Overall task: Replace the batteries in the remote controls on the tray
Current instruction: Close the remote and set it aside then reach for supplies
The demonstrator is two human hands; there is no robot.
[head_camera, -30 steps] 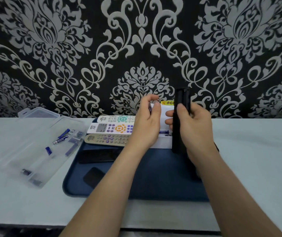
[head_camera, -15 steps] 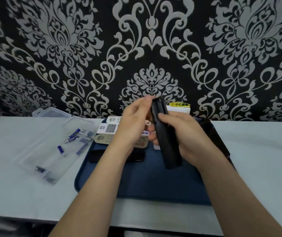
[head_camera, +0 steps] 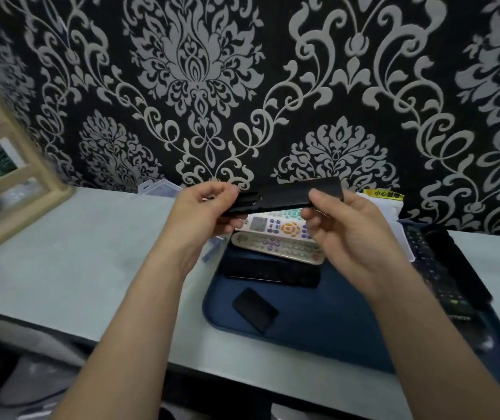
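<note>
Left hand (head_camera: pixel 200 215) and right hand (head_camera: pixel 347 236) each clasp an end of the black remote (head_camera: pixel 291 196). Slack fingers could let it fall onto the tray (head_camera: pixel 318 338) — a likely jolt.

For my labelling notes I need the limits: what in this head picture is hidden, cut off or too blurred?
Head view, black remote: one end lies under the left hand, so batteries inside cannot be told.
Head view, clear battery box: mostly behind the left hand.
Head view, wooden rack: blurred, cut by the left edge.
Head view, dark remotes at right: blurred.
</note>
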